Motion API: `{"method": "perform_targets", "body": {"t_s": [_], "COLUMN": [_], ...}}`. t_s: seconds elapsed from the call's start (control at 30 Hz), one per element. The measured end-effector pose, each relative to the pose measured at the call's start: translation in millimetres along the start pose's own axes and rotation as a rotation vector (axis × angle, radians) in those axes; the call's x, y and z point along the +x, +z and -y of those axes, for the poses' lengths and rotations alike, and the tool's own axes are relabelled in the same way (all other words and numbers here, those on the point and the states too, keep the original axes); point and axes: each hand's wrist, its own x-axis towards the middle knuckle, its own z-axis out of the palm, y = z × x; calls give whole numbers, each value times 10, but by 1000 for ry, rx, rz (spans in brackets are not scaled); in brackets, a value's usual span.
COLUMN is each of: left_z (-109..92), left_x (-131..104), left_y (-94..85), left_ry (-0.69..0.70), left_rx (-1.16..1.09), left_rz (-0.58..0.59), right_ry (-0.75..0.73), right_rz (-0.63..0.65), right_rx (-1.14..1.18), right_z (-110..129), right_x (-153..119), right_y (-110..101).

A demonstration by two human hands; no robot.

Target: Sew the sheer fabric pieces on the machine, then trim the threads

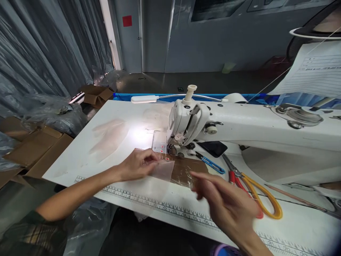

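A thin, see-through piece of sheer fabric (163,170) is pinched between the thumb and fingers of my left hand (140,164), just in front of the sewing machine's needle area. Its lower part hangs over the table's printed ruler. To the right, my right hand (220,197) is blurred by motion, its index finger stretched out and the others loosely curled, with nothing visible in it. Beneath and between the hands lies a brown taped patch (186,171) on the machine bed. The white sewing machine (226,122) stands behind, its lamp lighting the tabletop.
Orange-and-red-handled scissors (255,193), blue thread snips (211,164) and a black object (214,147) lie right of the needle. Another sheer piece (110,137) rests on the table's left. Cardboard boxes (37,145) and plastic bags stand at left. A paper sheet (314,69) hangs at right.
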Motion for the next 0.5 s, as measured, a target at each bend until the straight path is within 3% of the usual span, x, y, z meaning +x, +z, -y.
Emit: {"method": "perform_targets", "body": {"t_s": [0.1, 0.2, 0.3, 0.37, 0.43, 0.5], "left_z": [-363, -523, -401, -204, 30, 247], "left_x": [-124, -215, -248, -255, -255, -246], "left_y": [65, 49, -92, -217, -321, -385], "left_ry": [-21, -184, -341, -392, -420, -401], "left_rx": [-307, -542, -587, -496, -308, -21], "left_rz": [256, 348, 186, 29, -112, -204], "right_ry": [-96, -58, 123, 254, 337, 337], "right_rz": [173, 442, 771, 905, 897, 753], "right_rx": [215, 518, 608, 569, 483, 311], "right_z": [5, 84, 93, 19, -94, -206], "right_x": [267, 351, 331, 339, 391, 478], "right_y": [187, 318, 394, 421, 432, 429]}}
